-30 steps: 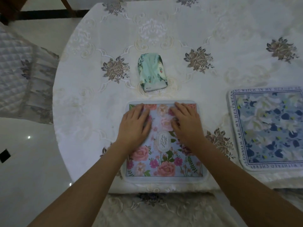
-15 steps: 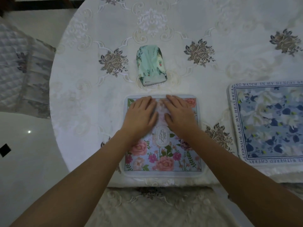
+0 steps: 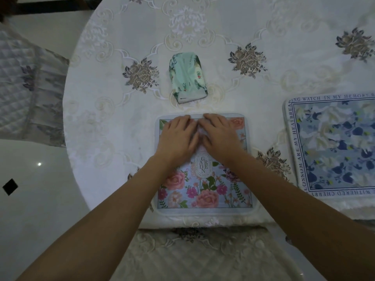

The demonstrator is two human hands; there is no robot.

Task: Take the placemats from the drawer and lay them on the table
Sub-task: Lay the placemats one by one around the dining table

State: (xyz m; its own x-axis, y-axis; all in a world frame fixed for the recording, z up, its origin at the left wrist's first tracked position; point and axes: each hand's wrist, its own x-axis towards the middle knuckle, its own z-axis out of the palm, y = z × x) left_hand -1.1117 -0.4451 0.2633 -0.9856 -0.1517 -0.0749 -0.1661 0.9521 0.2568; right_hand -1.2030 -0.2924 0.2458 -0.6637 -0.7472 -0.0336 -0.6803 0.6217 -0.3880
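Note:
A pink-rose floral placemat (image 3: 205, 189) lies flat near the front edge of the round table (image 3: 105, 122). My left hand (image 3: 178, 138) and my right hand (image 3: 220, 137) press side by side on its far half, fingers straight, fingertips at its far edge. A second placemat (image 3: 334, 145), blue and white flowers with a lettered border, lies flat at the right and is cut off by the frame edge.
A green tissue pack (image 3: 187, 79) lies just beyond the rose placemat. An embroidered white cloth covers the table. One quilted chair (image 3: 26, 88) stands at the left, another (image 3: 194, 254) is tucked under the front edge. Pale tiled floor shows at lower left.
Both hands have slid forward across the rose placemat, from its middle to its far edge, and drawn closer together. The placemats have not shifted.

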